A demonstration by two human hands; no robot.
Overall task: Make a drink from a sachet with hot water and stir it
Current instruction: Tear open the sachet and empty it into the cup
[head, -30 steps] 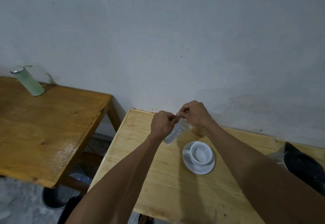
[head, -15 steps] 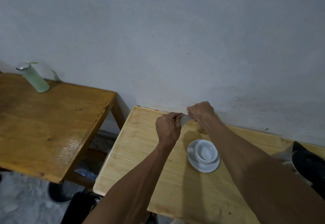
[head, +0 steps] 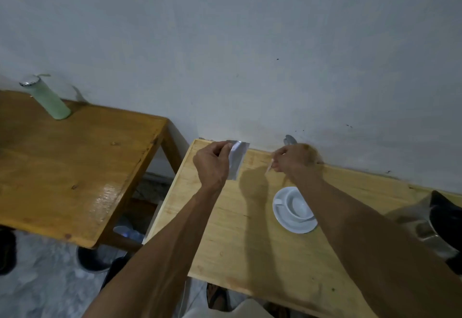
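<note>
My left hand (head: 212,164) pinches a silvery sachet (head: 237,161) that hangs down over the far left part of the light wooden table (head: 225,237). My right hand (head: 293,161) is apart from it to the right, fingers closed on a thin torn-off strip (head: 270,167). A spoon (head: 290,140) lies behind the right hand by the wall, partly hidden. A white cup (head: 297,204) stands empty on a white saucer (head: 287,222) near my right forearm. A steel kettle with a black top (head: 435,230) sits at the right edge.
A darker wooden table (head: 75,167) stands to the left with a pale green flask (head: 47,97) on it near the wall. A gap separates the two tables. Dark shoes and floor show below. The wall runs right behind the table.
My hands were together on the sachet; now they have pulled apart, the left keeping the sachet and the right holding the torn strip. The spoon behind the right hand has come into sight.
</note>
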